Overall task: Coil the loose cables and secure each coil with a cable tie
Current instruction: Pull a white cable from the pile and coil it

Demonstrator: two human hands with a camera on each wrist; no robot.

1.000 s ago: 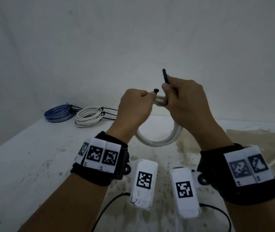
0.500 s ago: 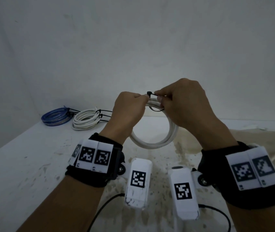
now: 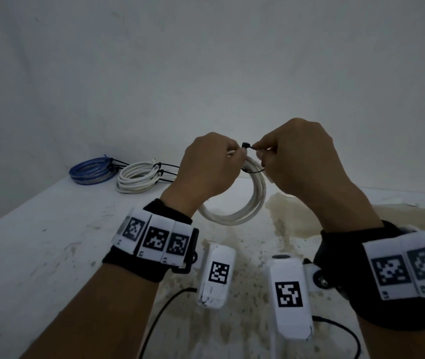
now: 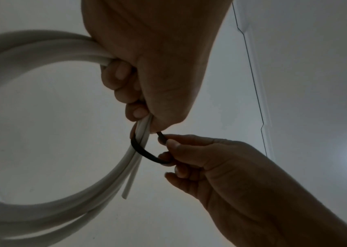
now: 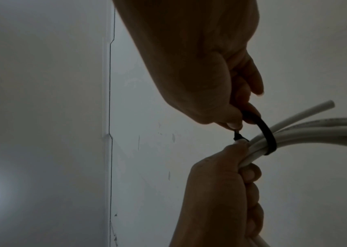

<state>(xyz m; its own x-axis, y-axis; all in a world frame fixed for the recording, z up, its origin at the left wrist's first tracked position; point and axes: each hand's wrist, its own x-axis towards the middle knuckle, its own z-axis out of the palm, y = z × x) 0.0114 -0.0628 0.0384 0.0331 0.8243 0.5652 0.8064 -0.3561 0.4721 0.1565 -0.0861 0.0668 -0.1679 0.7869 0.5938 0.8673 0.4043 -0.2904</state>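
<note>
Left hand (image 3: 210, 167) fingers curl tightly around a white coil (image 3: 245, 211) while right hand (image 3: 302, 161) fingertips pinch a black tie (image 4: 145, 152) looped round it.

Dim, flat grey light throughout; both wrist views are dark and grainy, with soft wide-angle edges.

The head camera looks forward and down from above, taking in both forearms, the desk (image 3: 37, 255) and the wall behind. Each wrist camera sits close under its own hand, facing up along the fingers toward the wall. All three views share the white coil (image 3: 234, 216) (image 4: 41, 208) (image 5: 316, 133) and black cable tie (image 3: 245, 145) (image 4: 145, 153) (image 5: 267, 132) held between the left hand (image 3: 206, 167) (image 4: 157, 66) (image 5: 221, 192) and right hand (image 3: 302, 161) (image 4: 221, 167) (image 5: 200, 66).
</note>
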